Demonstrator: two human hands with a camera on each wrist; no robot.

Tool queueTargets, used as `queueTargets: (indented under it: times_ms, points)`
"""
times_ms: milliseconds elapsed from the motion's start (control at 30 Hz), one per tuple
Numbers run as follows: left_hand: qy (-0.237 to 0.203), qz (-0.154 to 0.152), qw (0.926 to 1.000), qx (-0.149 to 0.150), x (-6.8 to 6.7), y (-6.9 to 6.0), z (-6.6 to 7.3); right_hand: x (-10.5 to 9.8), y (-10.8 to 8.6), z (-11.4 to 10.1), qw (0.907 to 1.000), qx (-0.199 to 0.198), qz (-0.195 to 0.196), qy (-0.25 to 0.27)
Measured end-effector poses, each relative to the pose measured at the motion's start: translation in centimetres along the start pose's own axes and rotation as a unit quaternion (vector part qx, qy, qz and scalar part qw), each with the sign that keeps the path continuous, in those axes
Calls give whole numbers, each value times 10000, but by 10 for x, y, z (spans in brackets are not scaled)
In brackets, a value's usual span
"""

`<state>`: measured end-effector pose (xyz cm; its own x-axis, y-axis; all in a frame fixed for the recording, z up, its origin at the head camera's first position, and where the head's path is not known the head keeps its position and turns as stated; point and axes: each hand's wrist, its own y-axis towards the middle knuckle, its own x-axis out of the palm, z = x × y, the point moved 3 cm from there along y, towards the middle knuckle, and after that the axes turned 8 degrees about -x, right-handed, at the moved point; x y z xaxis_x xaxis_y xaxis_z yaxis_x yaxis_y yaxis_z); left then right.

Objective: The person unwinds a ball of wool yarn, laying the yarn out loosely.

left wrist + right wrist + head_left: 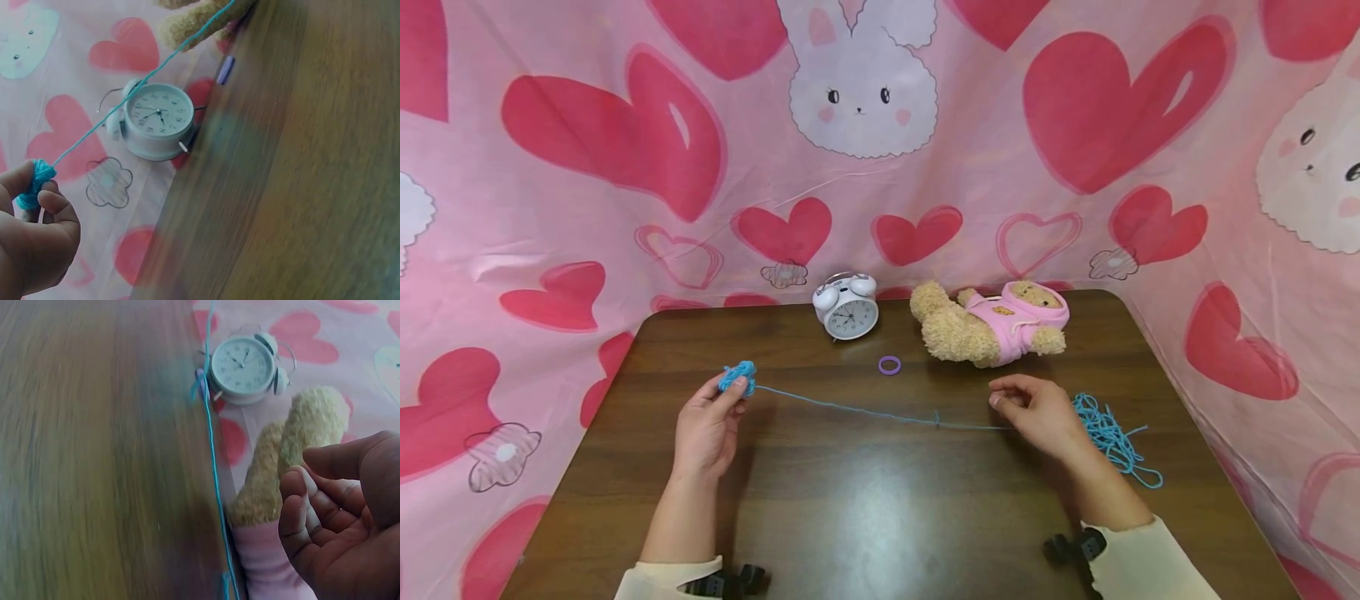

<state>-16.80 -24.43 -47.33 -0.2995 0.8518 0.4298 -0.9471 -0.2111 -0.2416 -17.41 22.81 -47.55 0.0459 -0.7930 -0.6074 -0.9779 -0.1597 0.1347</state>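
Between thumb and fingers, my left hand (706,429) pinches a small wound bundle of blue yarn (739,377), raised at the table's left side. A long blue strand (850,408) stretches rightward from it and passes behind my right hand (1037,414). A short tail sticks up from the strand partway along. In the right wrist view the strand (215,462) runs beside the fingers, apart from them. The right hand's fingers are loosely curled, thumb near the index, with nothing seen between them. A loose tangle of blue yarn (1108,435) lies beside the right wrist.
A white twin-bell alarm clock (847,308) stands at the back of the brown table (820,517). Next to it a teddy bear (992,325) in a pink hoodie lies on its side. In front of them is a purple ring (890,365). A pink heart-patterned cloth (955,175) hangs behind.
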Motion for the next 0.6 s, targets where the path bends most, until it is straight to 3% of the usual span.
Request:
queueTargets:
  times_ms: [600]
  points:
    - [415, -274, 9984, -262, 32, -1, -18, 50, 17, -29, 9947, -424, -560, 748]
